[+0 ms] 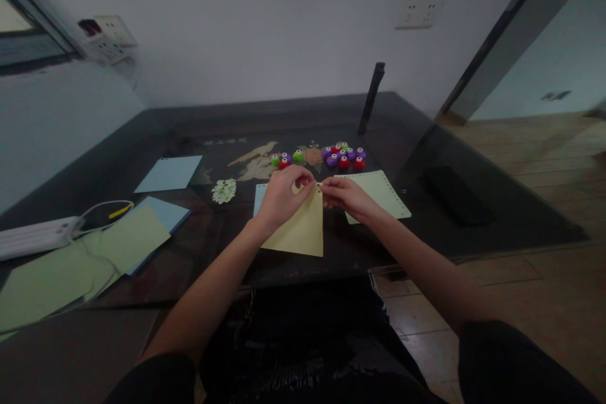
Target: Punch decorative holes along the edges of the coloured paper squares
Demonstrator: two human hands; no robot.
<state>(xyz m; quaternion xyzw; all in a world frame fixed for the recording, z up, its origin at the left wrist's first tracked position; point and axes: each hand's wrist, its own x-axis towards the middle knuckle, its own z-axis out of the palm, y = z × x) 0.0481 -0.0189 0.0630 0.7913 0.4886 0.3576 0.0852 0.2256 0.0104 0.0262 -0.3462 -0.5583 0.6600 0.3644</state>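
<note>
Dark tabletop: left hand and right hand each grip the yellow sheet at its top edge.

We see coloured punches clustered on the dark table; blue sheet further left — green sheets beside a white power strip.

Pale yellow paper sheet, top edge lifted, at the dark table's near edge.
</note>
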